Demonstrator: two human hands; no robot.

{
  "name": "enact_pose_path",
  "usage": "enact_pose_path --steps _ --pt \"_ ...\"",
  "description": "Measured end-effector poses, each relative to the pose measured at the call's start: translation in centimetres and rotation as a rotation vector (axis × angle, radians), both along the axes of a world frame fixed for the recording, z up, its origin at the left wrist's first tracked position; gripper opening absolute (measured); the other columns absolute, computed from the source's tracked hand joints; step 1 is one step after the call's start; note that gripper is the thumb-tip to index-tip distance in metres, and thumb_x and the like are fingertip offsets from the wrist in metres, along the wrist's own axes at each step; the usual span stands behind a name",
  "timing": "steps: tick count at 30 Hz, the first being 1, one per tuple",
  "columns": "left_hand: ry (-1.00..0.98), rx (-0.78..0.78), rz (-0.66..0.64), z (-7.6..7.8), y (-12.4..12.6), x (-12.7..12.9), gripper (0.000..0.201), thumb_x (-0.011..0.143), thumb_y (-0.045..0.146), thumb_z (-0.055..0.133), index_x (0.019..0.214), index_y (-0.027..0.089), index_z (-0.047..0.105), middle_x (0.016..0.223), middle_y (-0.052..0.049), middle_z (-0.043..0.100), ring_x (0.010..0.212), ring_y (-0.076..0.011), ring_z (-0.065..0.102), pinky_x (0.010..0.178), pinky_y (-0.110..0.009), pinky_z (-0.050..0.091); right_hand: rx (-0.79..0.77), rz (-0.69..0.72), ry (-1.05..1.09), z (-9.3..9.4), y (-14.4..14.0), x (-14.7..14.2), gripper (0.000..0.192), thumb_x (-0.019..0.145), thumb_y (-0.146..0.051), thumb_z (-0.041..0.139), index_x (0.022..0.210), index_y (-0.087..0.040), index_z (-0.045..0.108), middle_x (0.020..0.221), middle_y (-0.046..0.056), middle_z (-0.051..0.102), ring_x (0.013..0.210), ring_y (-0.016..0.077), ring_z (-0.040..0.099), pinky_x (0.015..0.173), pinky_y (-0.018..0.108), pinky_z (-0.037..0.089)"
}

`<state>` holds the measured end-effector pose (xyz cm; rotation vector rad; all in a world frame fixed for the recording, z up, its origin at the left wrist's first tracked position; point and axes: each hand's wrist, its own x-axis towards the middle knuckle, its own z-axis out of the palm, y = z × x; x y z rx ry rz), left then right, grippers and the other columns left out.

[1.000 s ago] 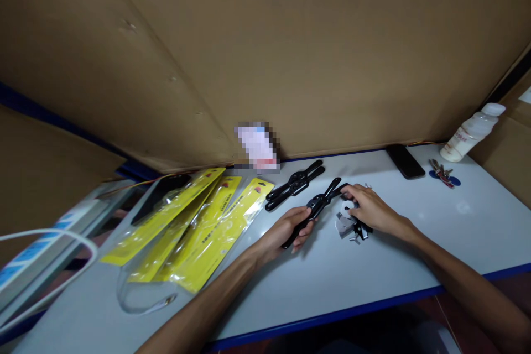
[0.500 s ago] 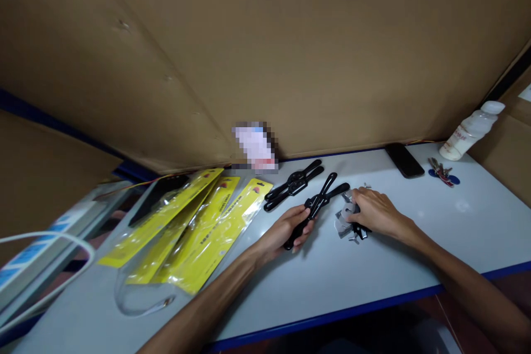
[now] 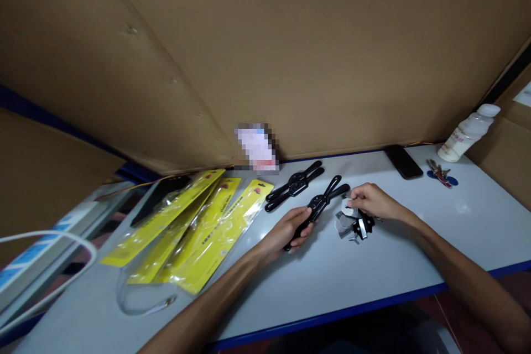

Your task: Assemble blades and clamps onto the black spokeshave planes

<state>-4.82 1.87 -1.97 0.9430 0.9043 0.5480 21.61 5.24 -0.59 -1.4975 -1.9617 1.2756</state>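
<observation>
on white table [image 3: 415,254], cardboard wall [image 3: 265,38] behind

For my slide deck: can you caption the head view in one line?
Left hand grips a black tool on the white table; right hand picks at small metal parts.

Pixelated patch [image 3: 257,147]: you can't read what it covers.
Small part in your right hand [image 3: 370,201]: too tiny to identify.
Tool's [image 3: 316,207] lower handles: hidden by your left hand [image 3: 290,228].
</observation>
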Motion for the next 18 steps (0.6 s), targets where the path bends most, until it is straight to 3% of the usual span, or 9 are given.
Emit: enact_pose_path --steps 6,9,12,14,16,18 --pt "-0.013 0.006 0.013 -0.1 0.0 0.0 0.035 0.093 0.052 0.056 0.087 0.018 0.057 0.056 0.009 0.043 0.036 -0.0034 0.023 0.029 -0.014 0.022 -0.196 0.05 0.257 0.9 -0.9 -0.7 0.023 0.087 -0.042 0.062 0.08 -0.02 0.06 0.055 -0.001 0.06 0.041 0.011 0.051 0.041 0.025 0.04" --pt "-0.018 0.003 0.02 -0.1 0.1 0.1 0.034 0.094 0.051 0.055 0.086 0.018 0.057 0.056 0.009 0.042 0.036 -0.0036 0.023 0.029 -0.014 0.022 -0.278 0.021 0.476 1.7 -1.2 -0.9 0.031 0.084 -0.049 0.068 0.081 -0.018 0.063 0.064 0.005 0.069 0.052 0.0153 0.063 0.044 0.025 0.047" --pt "-0.02 0.0 0.031 -0.2 0.1 0.1 0.033 0.094 0.05 0.054 0.087 0.017 0.057 0.055 0.009 0.042 0.035 -0.0039 0.023 0.028 -0.015 0.023 -0.257 -0.061 0.636 2.1 -1.2 -0.7 0.04 0.086 -0.055 0.065 0.078 -0.016 0.066 0.072 0.007 0.07 0.058 0.0162 0.065 0.043 0.025 0.048" --pt "-0.021 -0.002 0.034 -0.2 0.1 0.1 0.034 0.094 0.05 0.055 0.087 0.017 0.057 0.056 0.009 0.042 0.035 -0.0039 0.023 0.028 -0.015 0.023 -0.221 -0.11 0.674 2.1 -1.0 -0.6 0.033 0.083 -0.049 0.071 0.078 -0.017 0.067 0.071 0.004 0.067 0.057 0.0141 0.061 0.044 0.025 0.047" --pt "-0.02 -0.005 0.034 -0.3 0.1 0.1 0.035 0.093 0.051 0.056 0.087 0.017 0.057 0.056 0.008 0.042 0.035 -0.0038 0.023 0.028 -0.015 0.022 -0.21 -0.116 0.651 1.8 -0.9 -0.5 0.026 0.076 -0.036 0.077 0.092 -0.018 0.069 0.07 0.001 0.065 0.059 0.0136 0.06 0.048 0.026 0.049" --pt "-0.019 -0.004 0.036 -0.3 0.2 0.0 0.037 0.092 0.053 0.056 0.087 0.017 0.057 0.056 0.009 0.042 0.035 -0.0037 0.023 0.028 -0.015 0.022 -0.22 -0.09 0.584 1.2 -0.8 -0.6 0.037 0.074 -0.03 0.077 0.107 -0.018 0.068 0.07 -0.001 0.064 0.06 0.0138 0.059 0.053 0.028 0.051"
